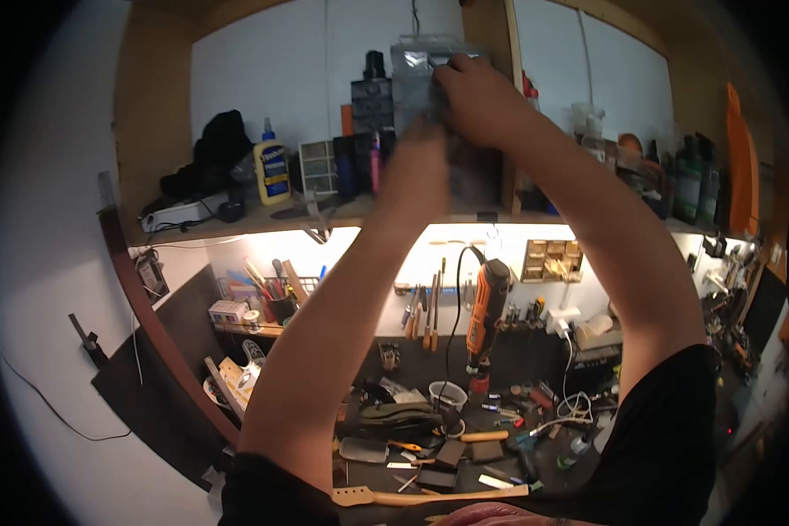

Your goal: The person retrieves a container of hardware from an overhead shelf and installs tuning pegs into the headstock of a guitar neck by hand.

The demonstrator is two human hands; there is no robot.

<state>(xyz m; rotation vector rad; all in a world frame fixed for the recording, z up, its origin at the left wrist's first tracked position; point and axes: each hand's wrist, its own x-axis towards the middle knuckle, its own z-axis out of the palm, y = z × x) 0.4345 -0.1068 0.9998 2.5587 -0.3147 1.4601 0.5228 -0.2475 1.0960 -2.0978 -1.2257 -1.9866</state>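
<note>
Both my arms reach up to the wall shelf, in front of a grey cabinet of small clear drawers (410,85). My right hand (475,92) is at the cabinet's upper drawers with its fingers curled in; what they grip, if anything, is hidden. Lower down, my left hand (425,145) is smeared by motion against the cabinet front, so its fingers cannot be made out. Left of the cabinet stands a darker stack of small drawers (373,105) with a black object on top.
A yellow glue bottle (273,167) stands on the shelf (342,214). Below, an orange and black rotary tool (489,307) hangs by its cord over the workbench. A guitar neck (430,497), a white tub (448,394) and several hand tools lie there.
</note>
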